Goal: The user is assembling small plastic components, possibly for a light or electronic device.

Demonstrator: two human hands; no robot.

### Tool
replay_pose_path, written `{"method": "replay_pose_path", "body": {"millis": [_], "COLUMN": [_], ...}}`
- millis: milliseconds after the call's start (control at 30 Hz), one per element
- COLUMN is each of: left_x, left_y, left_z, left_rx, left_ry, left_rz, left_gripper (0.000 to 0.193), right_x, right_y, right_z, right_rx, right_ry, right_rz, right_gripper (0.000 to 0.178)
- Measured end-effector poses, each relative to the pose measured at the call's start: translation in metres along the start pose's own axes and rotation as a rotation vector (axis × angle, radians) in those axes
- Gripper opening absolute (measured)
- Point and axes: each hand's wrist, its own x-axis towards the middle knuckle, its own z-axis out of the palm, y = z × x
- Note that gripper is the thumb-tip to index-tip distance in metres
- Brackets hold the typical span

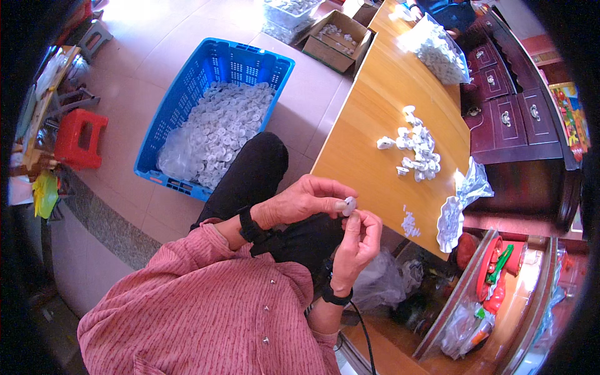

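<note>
The left grip (304, 200) pinches a small, rounded white plastic piece (350, 205) just beyond the right grip (358, 245), whose hold I cannot tell.

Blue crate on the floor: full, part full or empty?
Part full: white parts lie heaped inside the blue crate, its far wall showing bare above them.

Prob. home w/shop: dk drawer cab. (517, 134), red stool (70, 139), crate (187, 94) w/ pts (228, 119).
</note>
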Motion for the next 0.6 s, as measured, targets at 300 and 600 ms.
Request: {"method": "replay_pose_path", "body": {"millis": [300, 600], "left_x": [-0.004, -0.015], "left_y": [0.002, 0.032], "left_z": [-0.001, -0.003], "left_rx": [0.001, 0.002], "left_ry": [-0.007, 0.228], "left_rz": [0.024, 0.190], "left_gripper": [0.032, 0.030], "right_x": [0.001, 0.003], "right_y": [0.002, 0.002], "right_z": [0.006, 0.013], "right_rx": [0.049, 0.014], "right_ry": [0.011, -0.012], "right_rz": [0.082, 0.099], "right_gripper": [0.010, 0.014]}}
